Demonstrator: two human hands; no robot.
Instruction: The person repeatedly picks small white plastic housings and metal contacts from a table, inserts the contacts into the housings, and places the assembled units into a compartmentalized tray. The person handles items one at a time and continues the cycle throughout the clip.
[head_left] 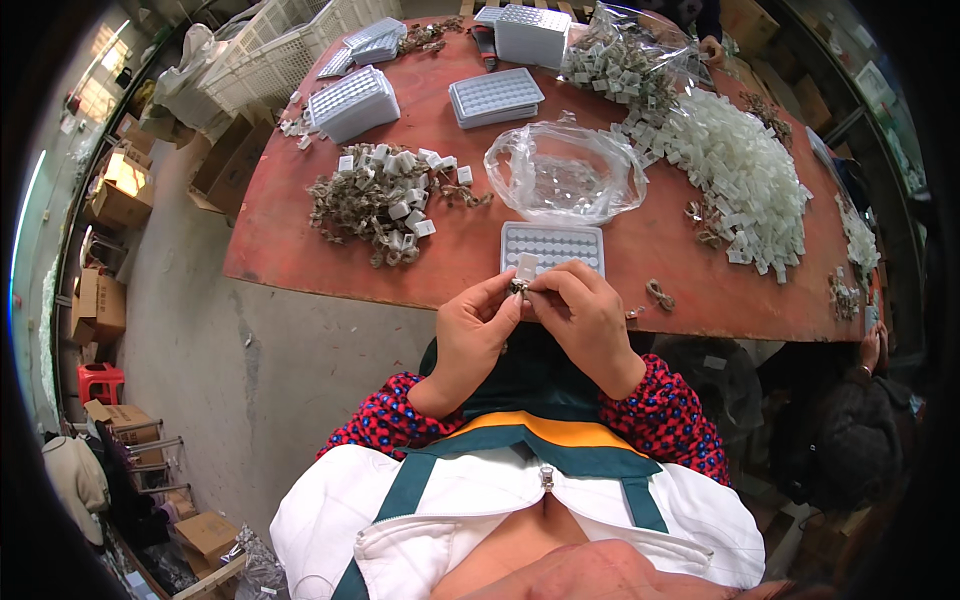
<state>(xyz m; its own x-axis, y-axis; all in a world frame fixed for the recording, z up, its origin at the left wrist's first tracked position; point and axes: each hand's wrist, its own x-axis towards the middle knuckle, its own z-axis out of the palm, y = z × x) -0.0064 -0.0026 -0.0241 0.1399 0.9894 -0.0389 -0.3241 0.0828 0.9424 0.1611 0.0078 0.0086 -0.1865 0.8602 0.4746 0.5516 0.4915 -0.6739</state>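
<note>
In front of my chest, at the table's near edge, both hands meet at a small translucent white plastic piece (526, 266). Thumb and fingers of my left hand (468, 338) pinch its lower end, where something small and dark shows. My right hand (586, 318) is closed on the same spot from the other side; the fingertips partly hide it. Just beyond lies a pale grey tray (597, 238) with rows of round hollows. A clear plastic bag (565, 172) sits crumpled behind the tray. To the right of my right hand is a small coil of brown cord (660, 294).
On the reddish table (300, 262), a pile of brown cords with white pieces (375, 200) lies left. A large heap of translucent pieces (740, 185) spreads right. Stacked trays (352, 103) stand farther back. A co-worker's hand (872, 348) rests at the right edge; another person is at the far side.
</note>
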